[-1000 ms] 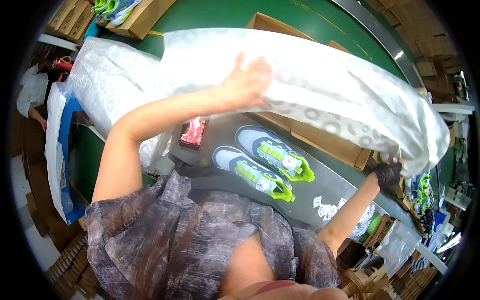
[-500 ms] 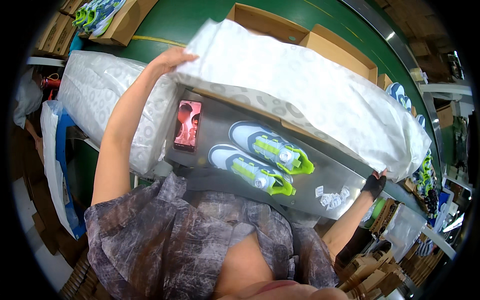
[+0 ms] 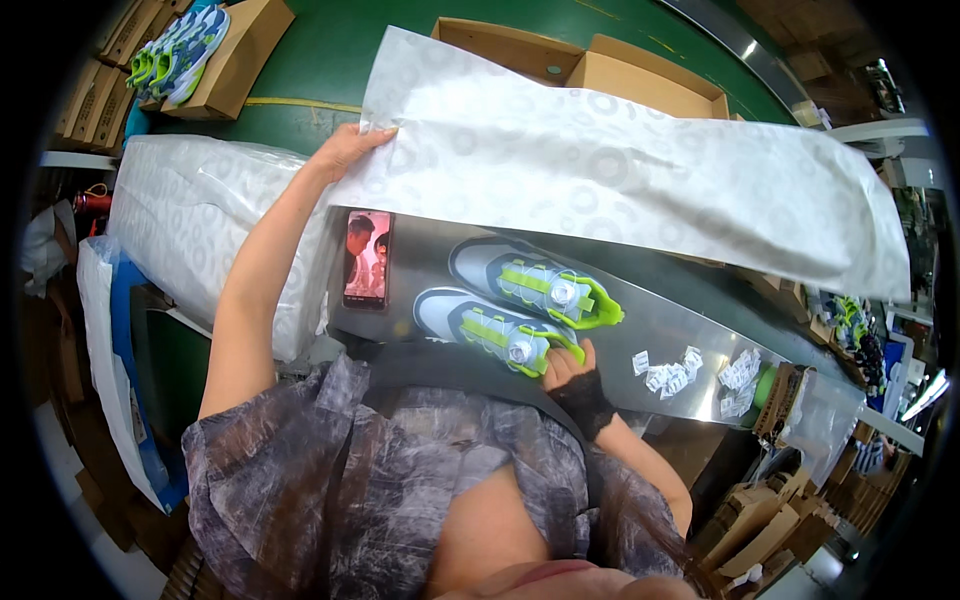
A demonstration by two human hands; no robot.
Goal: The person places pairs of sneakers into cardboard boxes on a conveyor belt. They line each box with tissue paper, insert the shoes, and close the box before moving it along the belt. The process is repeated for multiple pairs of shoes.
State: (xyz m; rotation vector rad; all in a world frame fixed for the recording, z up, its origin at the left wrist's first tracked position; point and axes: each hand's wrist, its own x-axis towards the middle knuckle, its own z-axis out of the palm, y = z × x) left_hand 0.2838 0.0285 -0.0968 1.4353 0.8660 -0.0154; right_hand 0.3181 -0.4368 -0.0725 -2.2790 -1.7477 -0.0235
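My left hand (image 3: 352, 150) pinches the left edge of a white sheet of wrapping paper (image 3: 600, 170) with a faint ring pattern. The sheet spreads over part of an open brown cardboard box (image 3: 650, 85). Below it, a pair of pale blue sneakers with lime-green trim lies on the metal table (image 3: 425, 240). My right hand (image 3: 572, 378), in a black fingerless glove, is closed at the heel of the nearer sneaker (image 3: 480, 325); the fingertips are partly hidden by the collar. The farther sneaker (image 3: 520, 270) lies alongside, touched by neither hand.
A phone (image 3: 367, 260) with a lit screen lies left of the sneakers. Small white packets (image 3: 672, 375) sit to their right. A stack of patterned paper (image 3: 200, 220) stands at the left. More sneakers (image 3: 180, 55) rest on a box at the far left, beside a green surface (image 3: 330, 60).
My right hand has let go of the paper's right end and come to the nearer sneaker's heel. The paper has flattened out, its right end now loose. My left hand still holds its edge.
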